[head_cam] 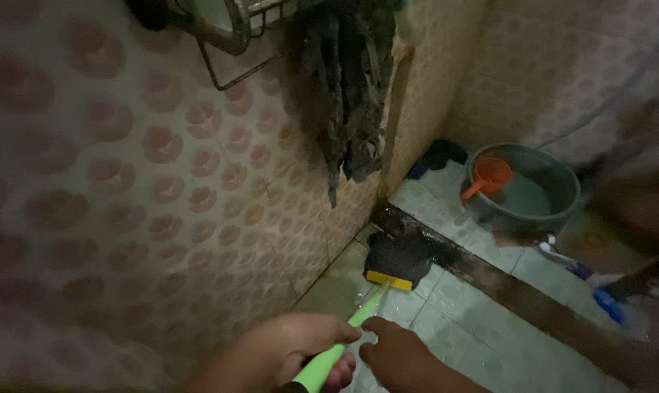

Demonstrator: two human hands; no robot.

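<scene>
My left hand [289, 353] grips the light green handle of a scrub brush [344, 331] low in the view. My right hand [398, 356] rests just right of the handle, fingertips touching or nearly touching it. The brush's yellow block and dark bristles [395, 263] press on the wet tiled floor by the base of the patterned wall. The right hand holds nothing that I can see.
A grey basin of water [548, 191] with an orange dipper [488, 175] stands in the far corner. Dark rags [348, 94] hang from a wire rack [235, 33] on the wall. A dark grimy strip [489, 273] crosses the floor. Blurred bottles lie at right [609, 298].
</scene>
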